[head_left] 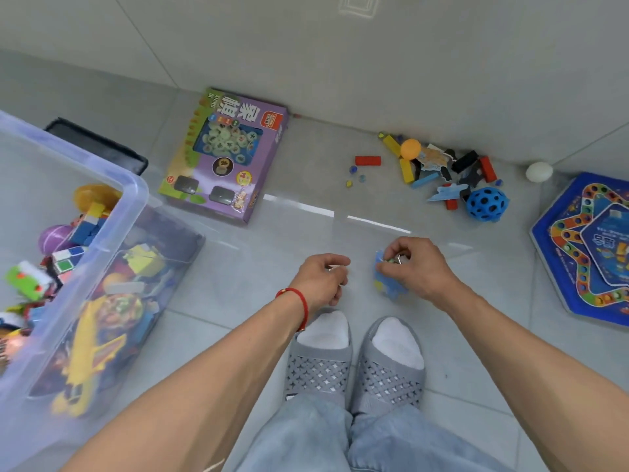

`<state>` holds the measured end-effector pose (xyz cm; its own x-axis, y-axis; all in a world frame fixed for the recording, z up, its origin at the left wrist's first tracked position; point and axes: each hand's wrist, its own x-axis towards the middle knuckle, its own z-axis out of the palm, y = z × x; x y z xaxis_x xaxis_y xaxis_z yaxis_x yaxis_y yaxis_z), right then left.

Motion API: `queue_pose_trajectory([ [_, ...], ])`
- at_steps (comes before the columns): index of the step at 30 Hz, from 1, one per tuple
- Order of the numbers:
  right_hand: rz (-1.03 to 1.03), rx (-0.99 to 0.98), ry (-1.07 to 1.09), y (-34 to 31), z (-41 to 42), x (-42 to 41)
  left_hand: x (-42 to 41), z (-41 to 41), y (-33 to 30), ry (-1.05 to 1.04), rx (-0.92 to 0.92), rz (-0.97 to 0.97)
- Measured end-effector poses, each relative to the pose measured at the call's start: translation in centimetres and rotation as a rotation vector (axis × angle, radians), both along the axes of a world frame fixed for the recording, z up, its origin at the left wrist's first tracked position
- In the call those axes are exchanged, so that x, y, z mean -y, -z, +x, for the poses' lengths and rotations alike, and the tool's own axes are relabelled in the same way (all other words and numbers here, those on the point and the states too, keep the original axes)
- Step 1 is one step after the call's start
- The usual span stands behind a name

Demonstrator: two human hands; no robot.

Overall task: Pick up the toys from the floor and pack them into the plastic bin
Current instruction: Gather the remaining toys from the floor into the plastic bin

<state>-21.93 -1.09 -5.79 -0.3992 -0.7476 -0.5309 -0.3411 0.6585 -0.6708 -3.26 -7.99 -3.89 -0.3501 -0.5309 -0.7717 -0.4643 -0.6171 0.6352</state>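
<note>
My right hand [417,267] grips a bunch of small toys [386,282]: blue and yellow flat pieces under the palm, with a green and metal bit between thumb and fingertips. Beside it, my left hand [323,279], with a red string at the wrist, has its fingers curled, and I cannot see anything in them. The clear plastic bin [112,212] stands at the left with several toys inside. On the floor by the wall lie a purple chess box [226,155], a pile of coloured blocks [439,168], an orange ball [410,148], a blue holey ball [486,203] and a white egg [539,171].
A blue hexagonal game board [592,247] lies at the right edge. A black tray [98,144] sits behind the bin. Small marbles [354,173] are scattered near a red block [367,160]. My feet in grey slippers [354,362] stand on the tile floor below my hands.
</note>
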Motion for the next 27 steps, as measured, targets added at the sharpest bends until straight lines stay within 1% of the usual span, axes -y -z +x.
queue_pose_trajectory([
  [3, -0.029, 0.142, 0.031, -2.2, 1.4, 0.2, -0.5, 0.0, -0.1, 0.138, -0.019, 0.028],
  [5, -0.028, 0.297, 0.014, -4.4, 2.1, 0.5, -0.9, 0.3, -1.0, 0.199, -0.104, 0.035],
  [7, -0.017, 0.44, -0.008, -7.0, 2.8, 1.0, -1.3, 1.1, -2.8, 0.197, -0.198, -0.005],
  [9, 0.011, 0.524, -0.07, -9.9, 3.6, 1.7, -1.5, 2.5, -5.3, 0.157, -0.24, -0.041],
  [11, 0.057, 0.518, -0.198, -13.1, 4.8, 2.9, -1.5, 4.6, -8.1, 0.14, -0.239, -0.079],
  [14, 0.089, 0.343, -0.457, -18.7, 8.1, 5.3, -1.5, 9.1, -12.3, 0.094, -0.265, -0.118],
  [16, 0.031, 0.242, -0.553, -22.6, 10.9, 7.2, -1.2, 12.6, -14.9, -0.039, -0.298, -0.16],
  [17, -0.007, 0.231, -0.583, -24.4, 12.3, 8.1, -0.9, 14.7, -16.2, -0.159, -0.315, -0.182],
  [19, -0.056, 0.277, -0.605, -27.5, 15.1, 10.1, 0.2, 19.1, -18.4, -0.429, -0.326, -0.212],
  [21, -0.015, 0.375, -0.492, -29.1, 17.8, 12.4, 1.5, 23.9, -20.2, -0.664, -0.302, -0.18],
  [23, 0.085, 0.491, -0.366, -29.8, 20.9, 14.6, 2.7, 27.8, -21.8, -0.838, -0.316, -0.086],
  [25, 0.139, 0.583, -0.263, -30.0, 24.5, 16.2, 3.7, 30.5, -23.0, -0.948, -0.349, -0.011],
  [27, 0.093, 0.624, -0.164, -30.3, 27.5, 16.9, 4.4, 31.7, -23.7, -1.004, -0.329, 0.006],
])
